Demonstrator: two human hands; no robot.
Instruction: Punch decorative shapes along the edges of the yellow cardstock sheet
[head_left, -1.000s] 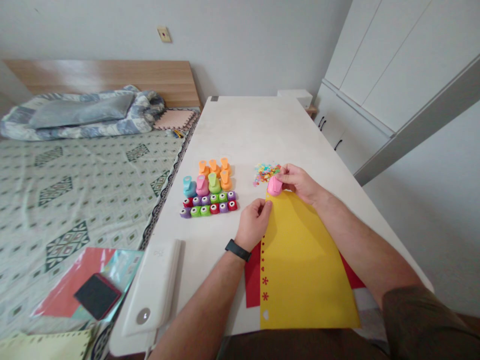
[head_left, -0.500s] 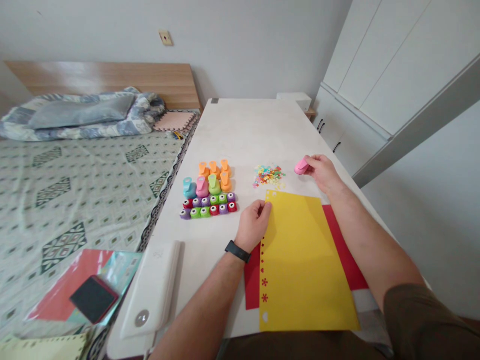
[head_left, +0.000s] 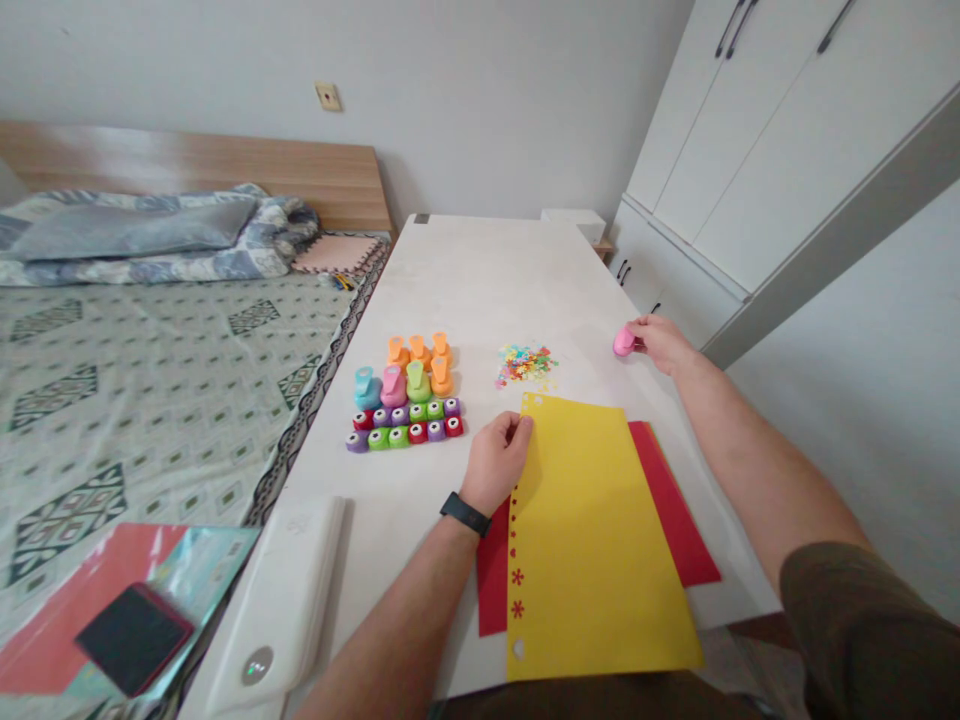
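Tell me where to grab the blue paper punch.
Grip the blue paper punch around its raised top, coming from the left. It stands upright at the end of its row, so that side is open, while the pink punch sits close against its right.

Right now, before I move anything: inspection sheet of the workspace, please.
Surface: white table, pale, lightly scuffed.
Job's things: yellow paper sheet with punched shapes down its left edge, lying over a red paper sheet; pink craft punch; coloured paper cutouts in a small pile beyond the sheets.
Clutter: rows of other craft punches left of the paper; white oblong device at the near left table edge.
Hands: right hand grips the pink punch; left hand rests at the yellow sheet's left edge.
Cables: nothing seen.
Surroundings: bed on the left, black pad on it; white cabinets on the right.
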